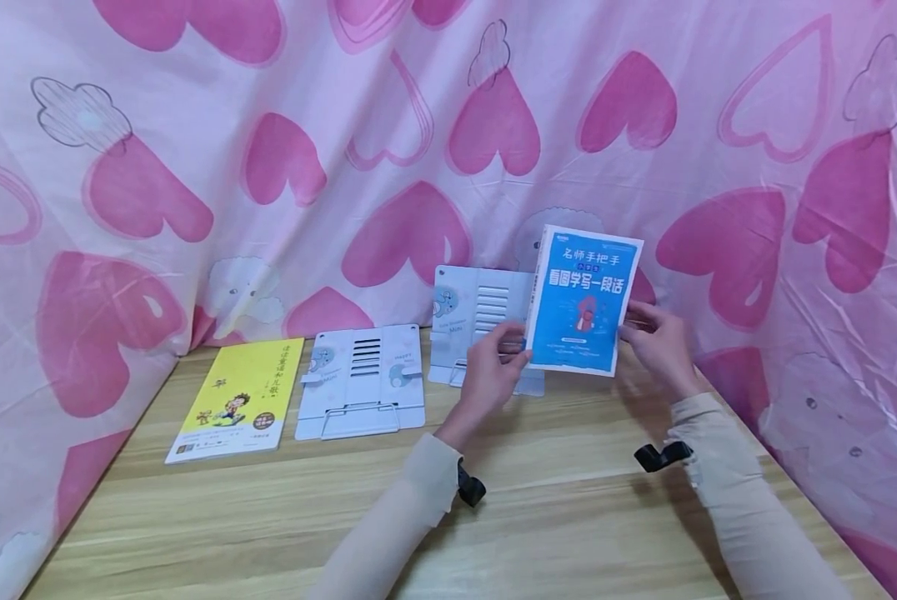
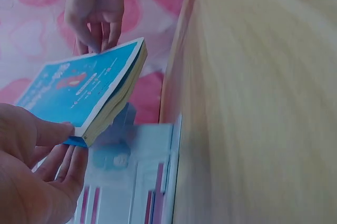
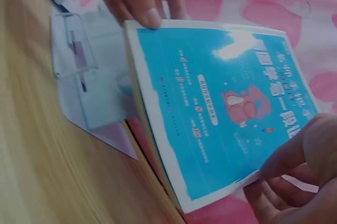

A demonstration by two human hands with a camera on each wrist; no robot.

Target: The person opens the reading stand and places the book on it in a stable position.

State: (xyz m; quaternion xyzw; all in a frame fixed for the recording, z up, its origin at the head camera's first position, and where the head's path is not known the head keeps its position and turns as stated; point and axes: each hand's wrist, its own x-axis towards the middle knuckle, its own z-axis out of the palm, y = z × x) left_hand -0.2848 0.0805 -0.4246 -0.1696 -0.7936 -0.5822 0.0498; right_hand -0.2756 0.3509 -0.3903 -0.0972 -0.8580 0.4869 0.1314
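Note:
A thick blue book [image 1: 583, 308] with a white border and Chinese lettering is held upright above the table, partly in front of a white metal book stand [image 1: 448, 333]. My left hand [image 1: 493, 367] pinches its lower left corner, thumb on the cover and fingers behind, as the left wrist view shows. On the opposite edge my right hand [image 1: 658, 346] grips the book between thumb and fingers. In the right wrist view the blue cover [image 3: 210, 103] faces the camera, with the stand [image 3: 100, 77] behind it.
A second white book stand [image 1: 362, 379] with a wire ledge and slots lies left of the hands. Beside it is a yellow book [image 1: 242, 392]. Behind the wooden table [image 1: 553, 517] hangs a pink heart-patterned curtain [image 1: 403, 233], which also closes in both sides.

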